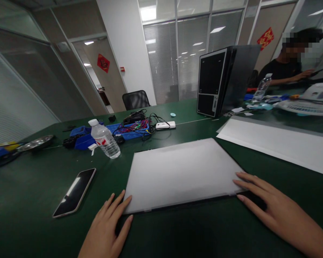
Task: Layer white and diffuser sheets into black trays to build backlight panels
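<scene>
A white rectangular panel [183, 175] with thin dark edges lies flat on the green table [161, 236] in front of me. My left hand [110, 222] rests at its near left corner, fingers apart, with a fingertip touching the edge. At the near right corner, my right hand [266, 200] has its fingers spread, the tips on the panel's side and the thumb just below. Neither hand grips the panel. To the left of it lies a smartphone [75, 193], screen up.
Beyond the phone stands a tilted-looking water bottle [104, 139]. Blue trays [134, 132] with tangled wires lie behind it, near a white device [165, 125]. A black computer tower [226, 82] stands at the back. White sheets [277, 143] lie right. A person [282, 71] sits far right.
</scene>
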`<control>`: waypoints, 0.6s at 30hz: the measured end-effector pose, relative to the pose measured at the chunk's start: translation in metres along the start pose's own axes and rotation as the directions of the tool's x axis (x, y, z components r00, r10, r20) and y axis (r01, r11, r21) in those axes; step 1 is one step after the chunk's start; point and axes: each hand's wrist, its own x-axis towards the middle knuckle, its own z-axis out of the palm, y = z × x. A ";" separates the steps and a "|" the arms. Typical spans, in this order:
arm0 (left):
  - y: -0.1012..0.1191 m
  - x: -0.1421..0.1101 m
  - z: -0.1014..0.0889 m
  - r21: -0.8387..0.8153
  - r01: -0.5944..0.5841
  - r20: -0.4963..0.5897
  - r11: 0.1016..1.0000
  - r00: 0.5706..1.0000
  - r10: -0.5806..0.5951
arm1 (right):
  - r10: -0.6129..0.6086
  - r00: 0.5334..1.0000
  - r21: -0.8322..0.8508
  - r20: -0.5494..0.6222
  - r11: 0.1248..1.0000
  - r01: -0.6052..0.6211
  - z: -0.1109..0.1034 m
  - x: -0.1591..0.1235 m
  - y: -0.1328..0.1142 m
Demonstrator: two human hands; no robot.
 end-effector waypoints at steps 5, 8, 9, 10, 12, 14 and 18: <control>-0.001 0.000 0.003 -0.013 0.019 -0.010 1.000 1.000 -0.019 | -0.027 0.999 -0.042 -0.035 0.999 0.026 -0.002 -0.001 -0.003; -0.003 -0.001 0.005 -0.017 0.027 -0.003 0.999 1.000 -0.027 | 0.022 1.000 -0.086 0.020 0.996 -0.020 -0.012 -0.002 0.021; -0.004 -0.002 0.006 -0.016 0.026 0.004 1.000 1.000 -0.026 | 0.050 0.998 -0.104 0.048 0.994 -0.044 -0.018 0.000 0.038; -0.005 -0.002 0.006 -0.013 0.026 0.012 1.000 1.000 -0.026 | 0.086 0.994 -0.127 0.072 0.989 -0.076 -0.026 0.003 0.058; -0.005 -0.002 0.006 -0.005 0.026 0.018 1.000 1.000 -0.026 | 0.159 0.985 -0.180 0.063 0.973 -0.145 -0.043 0.016 0.107; -0.006 -0.002 0.007 0.005 0.025 0.019 1.000 1.000 -0.025 | 0.215 0.972 -0.255 0.095 0.949 -0.185 -0.057 0.034 0.158; -0.009 -0.002 0.010 0.012 0.014 0.017 1.000 1.000 -0.014 | 0.336 0.922 -0.298 0.191 0.915 -0.272 -0.061 0.060 0.223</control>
